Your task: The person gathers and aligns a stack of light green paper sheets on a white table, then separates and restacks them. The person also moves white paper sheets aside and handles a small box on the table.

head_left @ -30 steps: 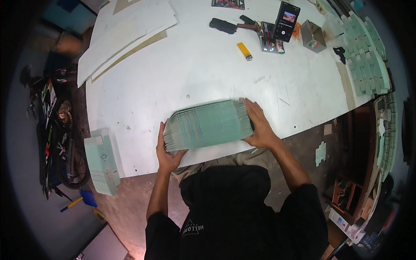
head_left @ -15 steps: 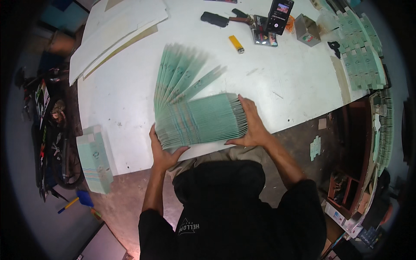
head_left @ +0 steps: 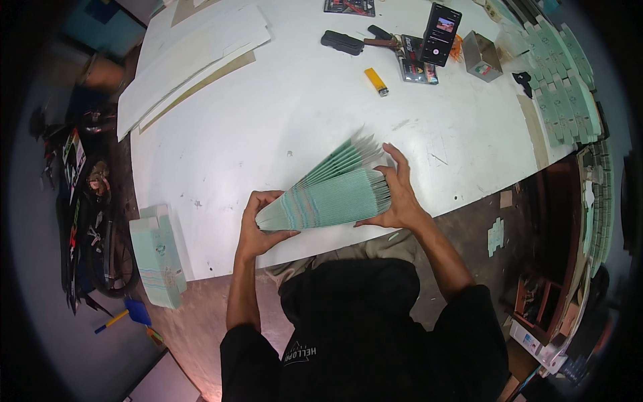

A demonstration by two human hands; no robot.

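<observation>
A thick bundle of flat, pale green printed cartons [head_left: 328, 204] lies at the near edge of the white table [head_left: 221, 141]. My left hand [head_left: 256, 224] is wrapped round its left end, thumb along the near side and fingers at the far side. At the opposite end, my right hand [head_left: 400, 195] grips the bundle between the thumb below and the fingers above, with the index finger raised. The cartons are pressed tight at the left end, while some at the far side fan apart toward the upper right.
At the table's left corner stands a pile of similar green cartons [head_left: 155, 251]. A yellow lighter [head_left: 376, 82], a black phone [head_left: 441, 33], a metal box [head_left: 482, 57] and a black case [head_left: 342, 42] lie farther back. White sheets [head_left: 201, 60] are at the far left, and stacked green cartons [head_left: 566, 100] at the right.
The widely fanned cartons at the far left have swung right and closed up against the bundle. My left hand now wraps round the left end, and the bundle looks narrower there.
</observation>
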